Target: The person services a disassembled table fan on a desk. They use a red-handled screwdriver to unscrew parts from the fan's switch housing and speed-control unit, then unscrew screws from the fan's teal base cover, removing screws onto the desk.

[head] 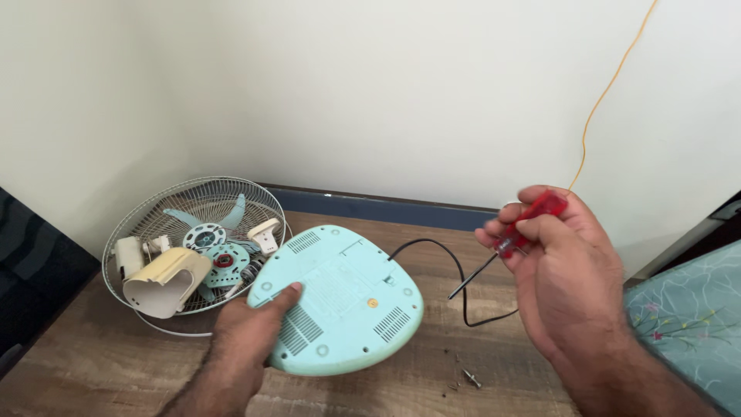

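My left hand (248,328) grips the near left edge of a pale green fan base (340,297), which is turned underside up and tilted on the wooden table (93,363). My right hand (567,262) is raised to the right of the base and holds a red-handled screwdriver (519,232), its dark shaft pointing down-left toward the table. A black cord (455,266) runs out from the base's right side and loops under the screwdriver tip.
A wire fan guard (147,220) lies at the left, holding green blades, a cream motor cover (166,282) and small parts. Loose screws (471,378) lie near the front. A thin yellow wire (598,100) hangs on the wall. Patterned fabric (687,316) sits at right.
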